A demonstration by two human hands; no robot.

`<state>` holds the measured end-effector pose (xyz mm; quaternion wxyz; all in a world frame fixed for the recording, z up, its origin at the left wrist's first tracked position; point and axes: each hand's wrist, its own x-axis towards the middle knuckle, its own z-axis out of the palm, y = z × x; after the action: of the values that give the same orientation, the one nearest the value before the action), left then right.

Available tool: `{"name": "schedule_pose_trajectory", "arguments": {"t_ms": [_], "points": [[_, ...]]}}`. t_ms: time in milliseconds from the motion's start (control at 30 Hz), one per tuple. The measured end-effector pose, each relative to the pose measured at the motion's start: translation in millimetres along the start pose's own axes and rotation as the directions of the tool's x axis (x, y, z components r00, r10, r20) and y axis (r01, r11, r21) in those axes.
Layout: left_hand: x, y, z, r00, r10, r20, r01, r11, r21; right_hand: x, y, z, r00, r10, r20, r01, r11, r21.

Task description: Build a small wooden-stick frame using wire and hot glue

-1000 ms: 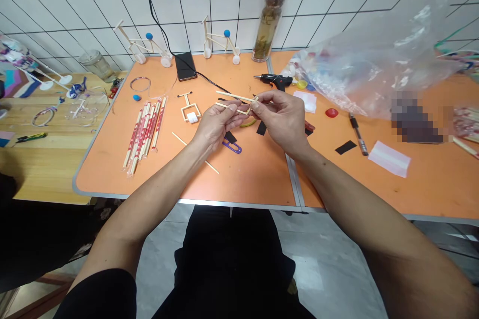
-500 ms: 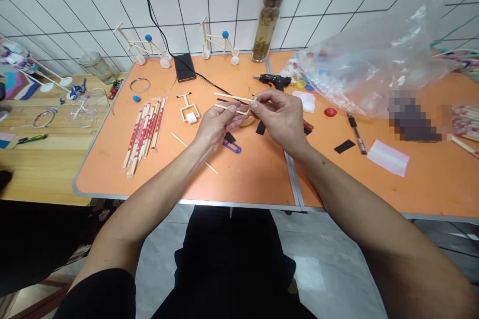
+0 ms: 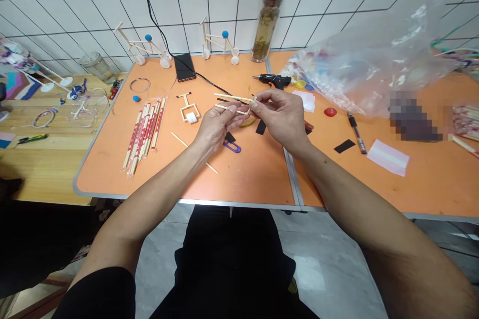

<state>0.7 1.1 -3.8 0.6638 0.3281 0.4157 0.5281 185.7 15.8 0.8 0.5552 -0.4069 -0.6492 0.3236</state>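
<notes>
Both my hands meet above the orange table (image 3: 247, 179), closed on a small piece made of thin wooden sticks (image 3: 232, 97). My left hand (image 3: 220, 122) pinches the lower stick between thumb and fingers. With thumb and forefinger, my right hand (image 3: 281, 115) grips the right end, where the sticks come together; the fingers partly hide that joint. A purple safety-pin-shaped cutter (image 3: 232, 147) and black strips (image 3: 261, 127) lie beneath my hands. To their left is a small stick frame (image 3: 190, 109) with a white piece on it.
Wrapped chopsticks (image 3: 144, 132) and a loose stick (image 3: 179, 140) lie left. Behind stand two stick tricycles (image 3: 219, 42), a phone (image 3: 184, 67), a glass bottle (image 3: 265, 25) and a black glue gun (image 3: 275, 80). A plastic bag (image 3: 359, 70), pen (image 3: 357, 133) and white pad (image 3: 388, 157) are right.
My hands and the stick piece stay almost exactly where they were. At the far left edge, a dark shape has shifted slightly.
</notes>
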Motion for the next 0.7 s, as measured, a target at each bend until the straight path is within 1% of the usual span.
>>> {"name": "schedule_pose_trajectory", "arguments": {"t_ms": [567, 700], "points": [[0.8, -0.1, -0.2, 1.0, -0.001, 0.001, 0.001, 1.0, 0.004, -1.5, 0.1, 0.3, 1.0, -0.002, -0.02, 0.002, 1.0, -0.011], [2.2, -0.7, -1.3, 1.0, -0.006, 0.003, 0.006, 1.0, 0.002, -1.8, 2.3, 0.5, 1.0, 0.015, -0.017, -0.015, 1.0, -0.012]]}}
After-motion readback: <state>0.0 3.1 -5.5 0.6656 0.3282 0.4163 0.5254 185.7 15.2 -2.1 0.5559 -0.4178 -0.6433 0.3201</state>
